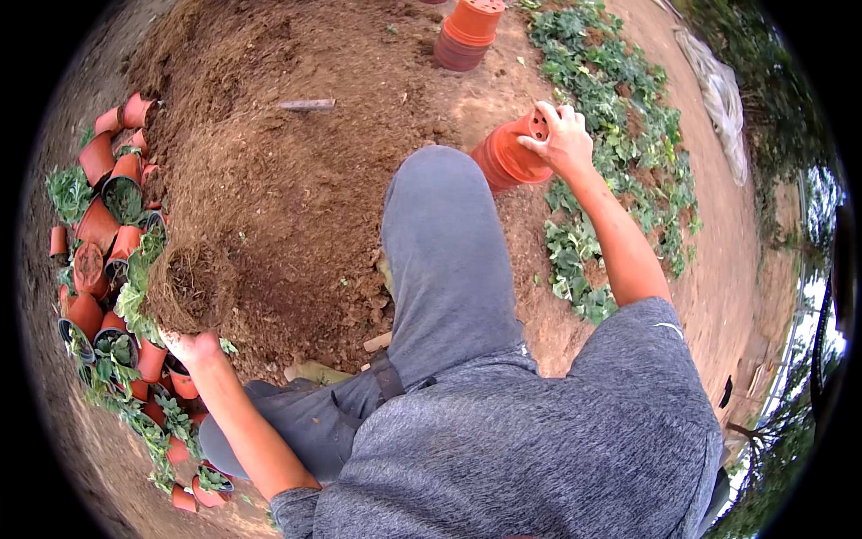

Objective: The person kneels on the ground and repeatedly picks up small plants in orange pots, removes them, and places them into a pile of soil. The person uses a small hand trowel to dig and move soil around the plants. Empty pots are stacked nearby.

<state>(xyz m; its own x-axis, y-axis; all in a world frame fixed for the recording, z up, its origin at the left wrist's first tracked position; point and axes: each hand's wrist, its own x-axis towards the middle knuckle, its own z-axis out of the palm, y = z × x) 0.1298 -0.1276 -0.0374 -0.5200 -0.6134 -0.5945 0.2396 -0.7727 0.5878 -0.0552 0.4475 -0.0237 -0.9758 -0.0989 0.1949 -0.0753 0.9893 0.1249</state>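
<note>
My left hand (190,346) supports a plant's root ball (189,286) from below, its brown fibrous roots facing up and its fingers mostly hidden beneath. Green leaves (136,292) hang out beside the root ball, over the pile of pots. On the other side, my right hand (566,139) closes round the holed base of a stack of orange plastic pots (510,160). Thumb and fingers lie on the base and its edge. The stack is tilted, beside my raised knee.
Many potted plants in orange pots (97,225) lie heaped at the left. A large soil mound (296,180) fills the middle, with a short grey rod (307,105) on it. Another stack of pots (467,40) stands at the far side. Leafy plants (620,135) cover the ground at right.
</note>
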